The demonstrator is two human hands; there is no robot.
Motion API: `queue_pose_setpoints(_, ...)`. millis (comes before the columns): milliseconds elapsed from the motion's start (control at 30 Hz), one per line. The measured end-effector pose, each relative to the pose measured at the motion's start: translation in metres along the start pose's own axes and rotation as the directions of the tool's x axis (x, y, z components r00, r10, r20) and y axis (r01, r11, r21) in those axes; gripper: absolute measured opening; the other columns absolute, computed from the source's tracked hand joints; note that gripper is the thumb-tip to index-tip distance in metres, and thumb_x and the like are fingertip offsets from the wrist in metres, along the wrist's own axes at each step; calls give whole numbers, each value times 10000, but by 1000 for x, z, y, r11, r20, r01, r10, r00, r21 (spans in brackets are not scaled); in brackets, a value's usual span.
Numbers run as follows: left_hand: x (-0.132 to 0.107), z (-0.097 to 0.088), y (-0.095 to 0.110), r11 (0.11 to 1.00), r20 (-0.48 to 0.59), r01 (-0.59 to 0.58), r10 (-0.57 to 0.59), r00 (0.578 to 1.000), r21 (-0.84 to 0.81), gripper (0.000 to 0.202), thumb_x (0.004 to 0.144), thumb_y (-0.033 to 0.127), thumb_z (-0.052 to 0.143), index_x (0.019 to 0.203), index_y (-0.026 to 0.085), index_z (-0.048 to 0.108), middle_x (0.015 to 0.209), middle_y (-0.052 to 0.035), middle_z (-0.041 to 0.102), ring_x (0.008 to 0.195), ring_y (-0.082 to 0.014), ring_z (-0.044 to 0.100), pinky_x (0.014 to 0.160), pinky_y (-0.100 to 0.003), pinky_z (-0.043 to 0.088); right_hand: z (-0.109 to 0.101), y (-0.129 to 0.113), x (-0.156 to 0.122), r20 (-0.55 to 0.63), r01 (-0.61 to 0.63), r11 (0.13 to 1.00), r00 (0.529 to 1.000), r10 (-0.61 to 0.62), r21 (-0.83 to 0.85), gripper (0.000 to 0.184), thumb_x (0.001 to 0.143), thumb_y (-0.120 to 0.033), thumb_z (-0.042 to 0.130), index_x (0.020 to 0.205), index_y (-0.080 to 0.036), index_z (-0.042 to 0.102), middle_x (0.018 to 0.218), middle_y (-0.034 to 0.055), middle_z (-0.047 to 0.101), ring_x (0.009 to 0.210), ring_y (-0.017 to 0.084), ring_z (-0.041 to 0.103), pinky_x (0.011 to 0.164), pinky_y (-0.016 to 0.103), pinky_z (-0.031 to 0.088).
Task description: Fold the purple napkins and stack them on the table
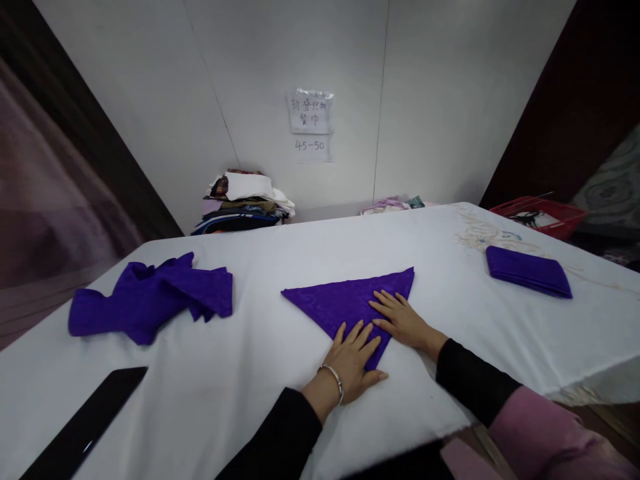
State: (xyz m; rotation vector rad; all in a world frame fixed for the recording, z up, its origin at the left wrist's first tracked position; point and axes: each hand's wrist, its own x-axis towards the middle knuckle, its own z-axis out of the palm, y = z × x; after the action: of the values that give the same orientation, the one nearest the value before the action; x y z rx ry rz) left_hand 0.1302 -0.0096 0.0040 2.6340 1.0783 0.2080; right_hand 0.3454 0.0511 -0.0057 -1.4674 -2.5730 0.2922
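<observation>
A purple cloth napkin [340,300] lies folded into a triangle on the white-covered table, its long edge facing the wall and its point toward me. My left hand [353,360] rests with fingers spread on the napkin's lower left edge, near that point; a silver bracelet circles the wrist. On the napkin's right side my right hand [400,319] lies flat, fingers stretched out. Neither hand grips the fabric. Both hands cover parts of the lower half of the triangle.
A crumpled heap of purple cloth [150,297] lies at the left, with a dark flat object [85,423] nearer me. At the right sits a folded purple cloth [529,270]. Stacked clothes [245,203] and a red basket [560,217] stand beyond the tablecloth [225,400]. Paper signs [311,113] hang on the wall.
</observation>
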Motion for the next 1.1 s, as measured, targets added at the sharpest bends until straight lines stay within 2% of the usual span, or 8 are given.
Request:
queue_pose_setpoints(167,0,0,0,1000,-4,0,0,1000,-13,682,825,669,268,1394,294,279,1497,-50,243,1383,-263,141,1097,-569,85,-4,-2,0,25,-23,999,999,22,22,592,904,-582,273,1389,-252,352,1493,68,218,1377,244,144,1089,498,105)
queue_pose_setpoints(300,0,-1,1,1000,6,4,-4,1000,-30,694,818,678,268,1389,284,295,1494,-68,249,1383,-265,142,1097,-572,80,-18,-13,3,55,-41,996,998,37,80,602,900,-586,279,1392,-245,346,1491,88,218,1377,257,136,1082,522,99)
queue_pose_setpoints(433,0,-3,3,999,18,22,-21,1000,-43,704,808,685,290,1389,288,297,1479,-78,287,1377,-278,160,1094,-582,82,-27,-34,10,-17,44,993,999,-43,111,606,911,-571,263,1424,-249,268,1507,69,168,1387,225,82,1098,487,56)
queue_pose_setpoints(567,-1,-5,4,998,10,14,-13,1000,-63,674,821,659,315,1400,318,260,1451,-41,348,1365,-279,193,1104,-565,68,-18,-47,18,83,144,980,984,-156,135,645,901,-596,253,1430,-227,249,1512,91,126,1388,242,55,1093,496,43)
queue_pose_setpoints(733,-1,-6,4,998,36,20,-17,999,-65,695,818,674,293,1411,319,220,1470,-24,315,1372,-274,168,1106,-558,59,-10,-38,19,159,151,982,973,-168,114,684,890,-629,214,1423,-205,272,1505,96,154,1386,247,64,1096,488,17)
queue_pose_setpoints(967,-1,-3,2,1000,36,14,-13,999,-21,709,815,684,274,1411,302,229,1468,-40,318,1376,-273,160,1103,-562,78,-9,-25,20,134,170,982,975,-180,83,668,889,-634,205,1424,-239,261,1504,63,167,1383,242,101,1096,492,45)
queue_pose_setpoints(1100,-1,-5,3,1000,42,13,-13,999,-10,714,817,686,255,1403,279,257,1490,-58,265,1385,-261,127,1099,-567,75,-7,-5,26,81,122,992,989,-124,24,665,887,-635,209,1425,-248,257,1499,61,192,1380,246,122,1091,503,79)
